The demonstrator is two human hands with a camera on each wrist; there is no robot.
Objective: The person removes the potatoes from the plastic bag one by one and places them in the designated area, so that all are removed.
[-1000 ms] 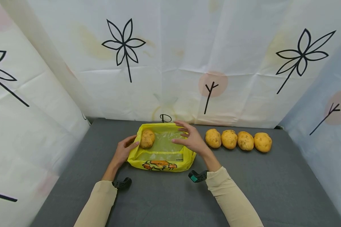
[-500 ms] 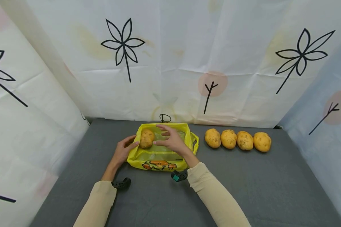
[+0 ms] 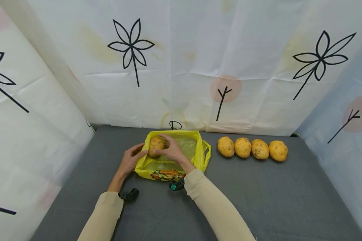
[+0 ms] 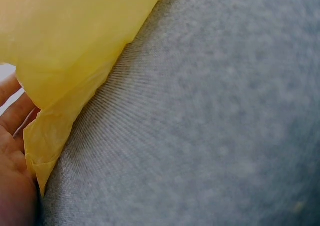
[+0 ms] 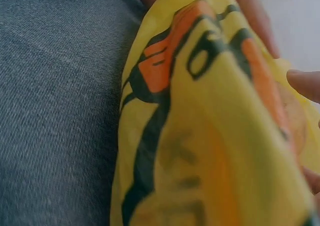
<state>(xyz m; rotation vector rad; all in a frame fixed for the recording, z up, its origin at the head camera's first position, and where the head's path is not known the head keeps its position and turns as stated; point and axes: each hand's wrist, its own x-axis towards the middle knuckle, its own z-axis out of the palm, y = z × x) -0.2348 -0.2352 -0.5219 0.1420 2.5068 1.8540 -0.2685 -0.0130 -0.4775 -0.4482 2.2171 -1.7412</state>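
A yellow plastic bag (image 3: 200,135) with an orange and black print lies with its mouth open, and inside its left end rests a potato (image 3: 155,143). My left hand (image 3: 132,159) holds the bag's left edge, thumb at the rim. In the left wrist view, fingers (image 4: 17,111) lie behind the yellow plastic (image 4: 65,51). My right hand (image 3: 173,152) reaches into the bag with fingers spread about the potato, thumb on its near side and forefinger at its far side. The right wrist view shows a fingertip (image 5: 300,81) close to the potato (image 5: 294,111), partly hidden by the bag.
Several potatoes (image 3: 242,148) stand in a row on the grey tabletop (image 3: 259,197), right of the bag. The bag's handle (image 3: 207,155) sticks out at its right end. A white patterned cloth (image 3: 181,67) hangs behind the table.
My right hand has moved left across the bag's mouth to the potato inside. The left hand stays at the bag's left edge. The bag's handle shows again at the right.
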